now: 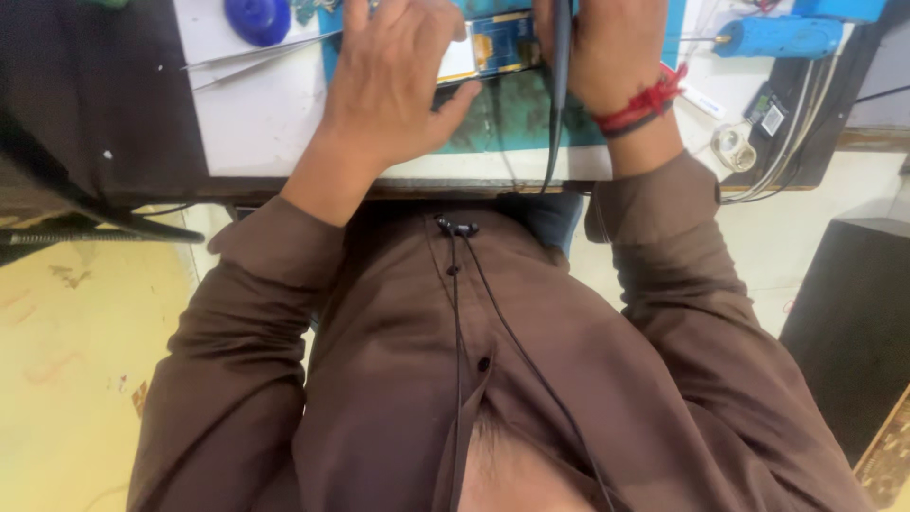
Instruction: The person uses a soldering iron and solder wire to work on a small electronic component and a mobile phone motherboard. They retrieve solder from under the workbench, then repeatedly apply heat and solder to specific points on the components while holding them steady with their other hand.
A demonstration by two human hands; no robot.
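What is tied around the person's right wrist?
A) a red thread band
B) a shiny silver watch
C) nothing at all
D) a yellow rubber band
A: a red thread band is wound around the wrist just below the right hand, above the brown sleeve.

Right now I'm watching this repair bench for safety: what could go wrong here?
The black tool's cord hangs off the table edge and might snag on a sleeve. The tweezers lie close beside the left hand, so a slip could catch them. The phone may shift under the right hand.
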